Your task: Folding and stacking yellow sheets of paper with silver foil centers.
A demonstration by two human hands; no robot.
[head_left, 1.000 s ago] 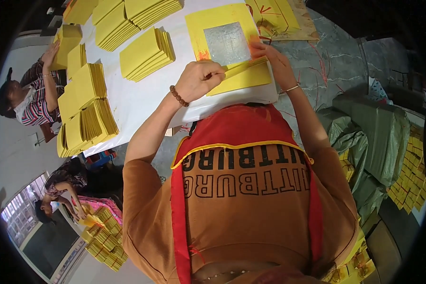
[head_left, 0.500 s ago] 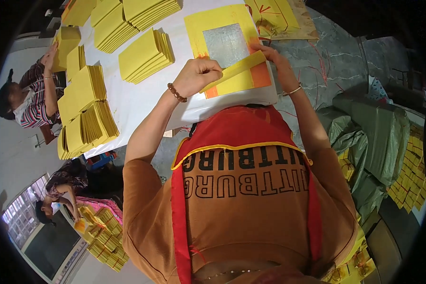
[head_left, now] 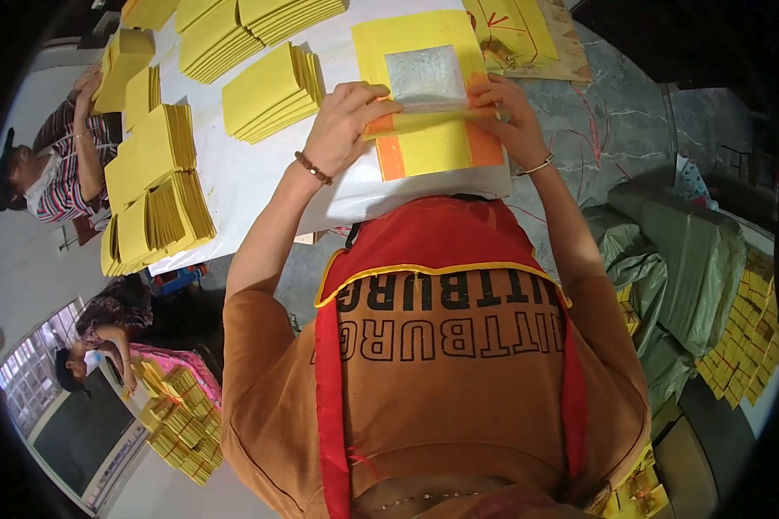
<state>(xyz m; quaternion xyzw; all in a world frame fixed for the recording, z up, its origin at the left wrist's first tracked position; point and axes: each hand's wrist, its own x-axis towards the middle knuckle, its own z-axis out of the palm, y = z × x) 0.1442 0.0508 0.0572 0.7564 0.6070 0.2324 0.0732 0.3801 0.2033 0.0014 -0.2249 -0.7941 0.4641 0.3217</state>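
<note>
In front of me lies a stack of yellow paper sheets (head_left: 433, 158) with orange side strips and a silver square (head_left: 424, 76) in the middle. A narrow folded band of yellow paper (head_left: 428, 124) runs across it, just below the silver square. My left hand (head_left: 348, 125) is closed on the band's left end, thumb pointing inward. My right hand (head_left: 512, 124) pinches the right end, its fingers partly covering the orange strip. Some fingertips are hidden, so how firmly each hand grips cannot be seen.
Bundles of folded yellow paper (head_left: 273, 91) stand to the left on the white-covered table (head_left: 329, 212). Tied yellow bundles (head_left: 515, 35) lie beyond the right corner. A co-worker in stripes (head_left: 52, 173) sits at the left; another person (head_left: 104, 333) bends over more bundles.
The yellow band, slanting up to the right before, now lies nearly level across the sheet. My left hand has shifted away from me and left; my right hand has turned inward over the band's end.
</note>
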